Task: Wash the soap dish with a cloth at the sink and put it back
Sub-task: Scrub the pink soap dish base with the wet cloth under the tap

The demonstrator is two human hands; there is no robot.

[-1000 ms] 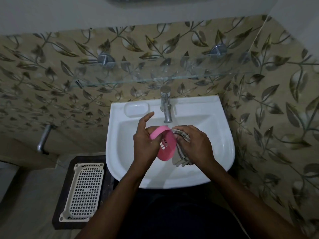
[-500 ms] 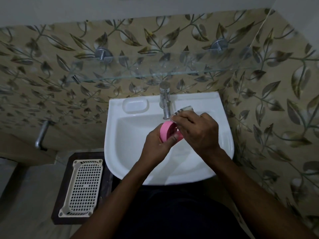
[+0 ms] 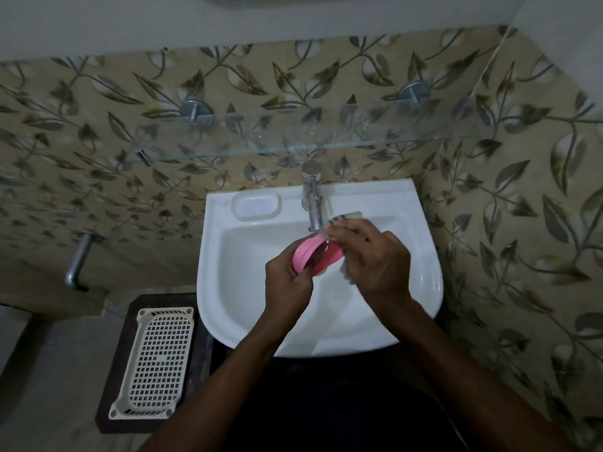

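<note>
A pink soap dish is held on edge over the white sink, just under the chrome tap. My left hand grips the dish from below. My right hand holds a striped grey cloth pressed against the dish's right side; most of the cloth is hidden under the fingers. A moulded soap recess lies on the sink's back rim, left of the tap.
A glass shelf juts out from the leaf-patterned wall above the tap. A cream perforated basket lies on a dark stand left of the sink. A metal pipe sticks out of the left wall.
Both hands have lifted the dish from mid-basin up to the tap's spout. The cloth has moved from beside the dish to its upper right edge.
</note>
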